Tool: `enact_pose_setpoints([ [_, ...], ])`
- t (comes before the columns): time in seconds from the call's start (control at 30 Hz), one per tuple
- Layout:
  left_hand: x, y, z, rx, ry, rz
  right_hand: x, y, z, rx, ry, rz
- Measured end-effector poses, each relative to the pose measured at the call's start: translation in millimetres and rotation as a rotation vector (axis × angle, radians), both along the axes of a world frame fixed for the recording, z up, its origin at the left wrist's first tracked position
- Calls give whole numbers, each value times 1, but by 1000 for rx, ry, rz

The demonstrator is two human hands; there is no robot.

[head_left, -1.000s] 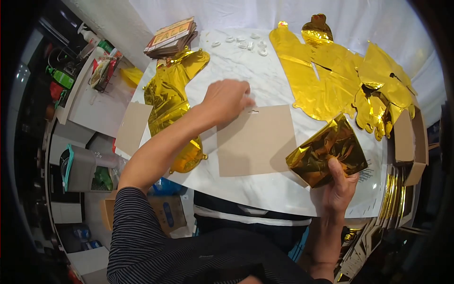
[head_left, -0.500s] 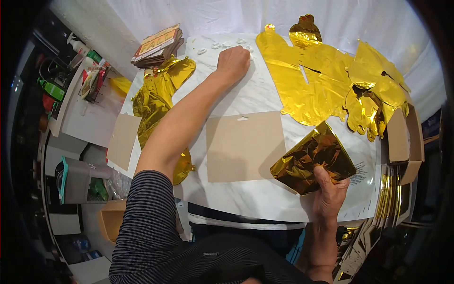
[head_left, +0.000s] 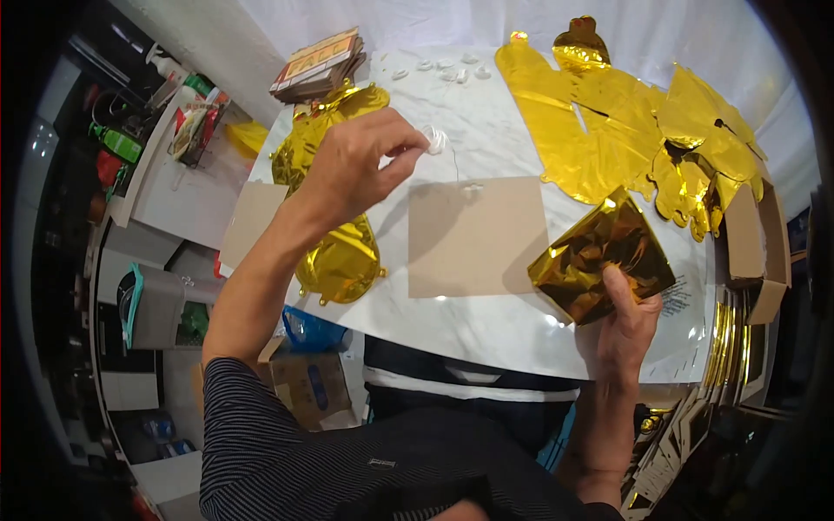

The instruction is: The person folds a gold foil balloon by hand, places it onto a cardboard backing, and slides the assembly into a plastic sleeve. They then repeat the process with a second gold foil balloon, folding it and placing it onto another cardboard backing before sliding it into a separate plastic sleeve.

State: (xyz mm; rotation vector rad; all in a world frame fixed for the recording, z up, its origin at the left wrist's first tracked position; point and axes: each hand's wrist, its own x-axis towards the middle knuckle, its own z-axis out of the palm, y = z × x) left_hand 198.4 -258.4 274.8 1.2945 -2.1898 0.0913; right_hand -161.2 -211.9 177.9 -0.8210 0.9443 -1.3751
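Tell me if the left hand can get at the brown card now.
Probably yes. The card lies bare on the table close by the raised left hand, with nothing between them. But that hand pinches a small white bundle, and the right hand holds gold foil.

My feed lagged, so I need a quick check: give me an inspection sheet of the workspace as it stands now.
Surface: white marble-look table, crowded along the back.
Job's things: small white bundle with a thin thread hanging from it; folded gold foil; cardboard sheet lying flat between the hands.
Clutter: left gold balloon; back gold balloons; spare white bundles; stack of packets; cardboard box at the right edge.
Grips: left hand pinches the small white bundle above the table; right hand has its grip shut on the folded gold foil.
Cables: nothing seen.
Surroundings: shelf with bottles at the left; white curtain behind.
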Motion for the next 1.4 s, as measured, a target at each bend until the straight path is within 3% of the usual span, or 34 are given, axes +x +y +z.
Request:
enact_pose_setpoints([
  [0.1,-7,28,-15,-12,-103,-46,3,0,-3,-46,-2,-18],
  [0.27,-34,56,-86,66,-370,-147,-1,-3,-14,-49,71,-57],
  [0.4,-48,74,-109,-4,-293,-148,-4,-6,-17,-49,86,-63],
  [0.6,-62,69,-102,16,-210,-94,3,-5,-17,-26,48,-35],
  [0.67,-68,59,-99,266,39,24,2,-6,-16,-34,40,-35],
  [0.7,-67,56,-95,263,41,21,1,-8,-19,-36,23,-36],
  [0.77,-62,53,-74,643,333,57,-2,-8,-17,-42,7,-41],
  [0.93,-30,20,-69,464,97,234,-7,-3,-11,-20,22,4],
  [1.0,-22,7,-82,257,-45,246,3,3,-6,11,81,31],
  [1.03,-23,2,-79,422,-87,246,10,6,-3,48,132,52],
  [1.13,-31,10,-74,545,-177,324,20,12,-5,78,154,94],
  [1.4,-39,42,-72,643,-80,327,57,9,3,236,253,221],
])
